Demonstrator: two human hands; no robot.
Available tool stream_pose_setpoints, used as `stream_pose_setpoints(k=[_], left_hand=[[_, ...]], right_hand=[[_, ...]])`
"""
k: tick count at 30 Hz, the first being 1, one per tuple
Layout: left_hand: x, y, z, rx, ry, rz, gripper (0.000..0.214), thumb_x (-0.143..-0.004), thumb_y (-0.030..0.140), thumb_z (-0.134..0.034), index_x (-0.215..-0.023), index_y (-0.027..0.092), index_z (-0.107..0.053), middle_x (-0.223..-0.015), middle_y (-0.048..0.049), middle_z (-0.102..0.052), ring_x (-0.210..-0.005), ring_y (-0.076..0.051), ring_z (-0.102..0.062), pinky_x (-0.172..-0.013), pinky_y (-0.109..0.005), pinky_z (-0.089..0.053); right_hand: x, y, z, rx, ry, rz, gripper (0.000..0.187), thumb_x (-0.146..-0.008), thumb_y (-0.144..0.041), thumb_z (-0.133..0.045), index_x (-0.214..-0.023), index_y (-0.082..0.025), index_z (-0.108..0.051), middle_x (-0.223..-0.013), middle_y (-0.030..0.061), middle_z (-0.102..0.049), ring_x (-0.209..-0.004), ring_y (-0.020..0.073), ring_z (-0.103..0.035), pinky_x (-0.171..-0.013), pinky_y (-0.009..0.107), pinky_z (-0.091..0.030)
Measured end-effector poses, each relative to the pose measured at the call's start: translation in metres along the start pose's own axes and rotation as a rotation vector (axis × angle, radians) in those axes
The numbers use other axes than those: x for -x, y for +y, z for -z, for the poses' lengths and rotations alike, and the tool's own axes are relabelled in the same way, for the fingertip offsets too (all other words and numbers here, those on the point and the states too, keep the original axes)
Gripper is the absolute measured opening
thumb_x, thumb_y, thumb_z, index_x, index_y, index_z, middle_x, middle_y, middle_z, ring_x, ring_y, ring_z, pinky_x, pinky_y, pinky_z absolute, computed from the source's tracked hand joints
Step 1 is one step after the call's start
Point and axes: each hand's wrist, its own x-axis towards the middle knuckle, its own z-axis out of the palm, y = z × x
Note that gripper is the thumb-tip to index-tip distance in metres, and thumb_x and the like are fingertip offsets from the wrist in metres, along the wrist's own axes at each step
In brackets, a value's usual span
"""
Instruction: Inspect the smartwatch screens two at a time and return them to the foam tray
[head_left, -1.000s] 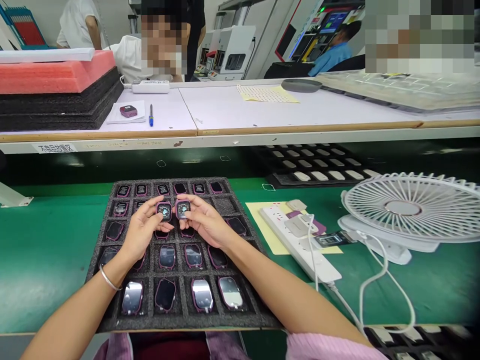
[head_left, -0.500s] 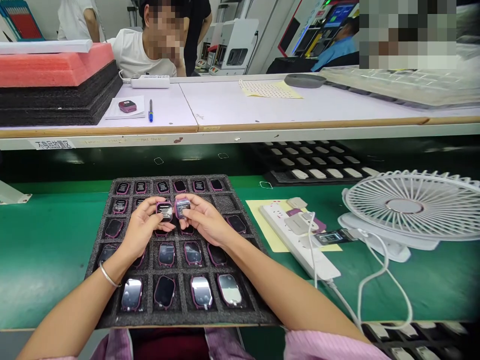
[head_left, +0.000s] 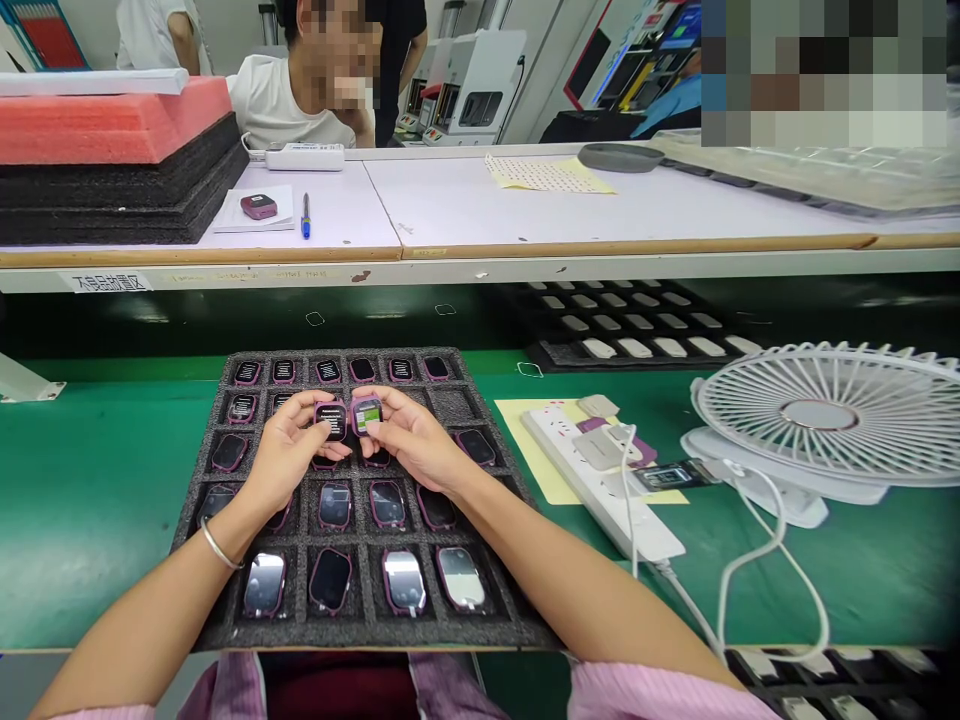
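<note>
My left hand [head_left: 289, 445] is closed on a purple-framed smartwatch body [head_left: 331, 419] whose dark screen shows lines of white text. Right beside it, my right hand [head_left: 409, 437] pinches a second smartwatch body [head_left: 367, 413], with a green and white picture on its lit screen. Both thumbs rest on the screens' lower parts. Beneath the hands lies a black foam tray [head_left: 300, 633] with rows of pockets, most holding similar watch bodies, some lit with text and others dark, like one at the front [head_left: 330, 582]. My hands and forearms hide some pockets.
To the right are a white power strip [head_left: 555, 440] with plugs, a white fan [head_left: 817, 415] and looping white cables [head_left: 780, 540]. A raised shelf [head_left: 450, 215] crosses behind, bearing stacked foam [head_left: 112, 190] and a pen [head_left: 306, 215]. A person in a white shirt [head_left: 277, 105] sits beyond it.
The screen of the watch in my right hand has gone from text to a green and white picture. Both hands keep their hold in nearly the same place; the view shifts slightly.
</note>
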Motion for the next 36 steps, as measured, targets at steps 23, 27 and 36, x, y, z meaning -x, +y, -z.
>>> stream_pose_setpoints(k=[23,27,36], left_hand=[[0.0015,0.0017,0.0013,0.115,-0.063,0.067,0.035,-0.078,0.033,-0.066,-0.109,0.017,-0.06,-0.088,-0.0012,-0.07,-0.062,-0.02,-0.074,-0.062,-0.031,-0.059],[0.0022,0.0017,0.0018,0.102,-0.067,0.055,0.035,-0.075,0.027,-0.065,-0.109,0.018,-0.06,-0.089,-0.0002,-0.069,-0.063,-0.02,-0.074,-0.063,-0.031,-0.06],[0.0023,0.0021,0.0014,0.083,-0.07,0.041,0.036,-0.074,0.026,-0.065,-0.109,0.018,-0.058,-0.091,-0.001,-0.069,-0.063,-0.019,-0.074,-0.063,-0.03,-0.06]], right_hand=[[-0.0027,0.0024,-0.0011,-0.072,0.074,-0.031,0.031,-0.079,-0.037,-0.076,-0.102,-0.021,-0.063,-0.075,-0.004,-0.061,-0.053,0.0078,-0.055,-0.052,0.023,-0.046],[-0.003,0.0036,0.0009,-0.058,0.055,-0.015,0.033,-0.076,-0.032,-0.078,-0.104,-0.021,-0.063,-0.076,-0.0042,-0.06,-0.053,0.008,-0.056,-0.053,0.024,-0.046],[-0.0011,0.0016,-0.0004,-0.026,0.048,0.0,0.033,-0.077,-0.029,-0.076,-0.106,-0.023,-0.062,-0.08,-0.0033,-0.059,-0.055,0.0086,-0.054,-0.055,0.025,-0.046]])
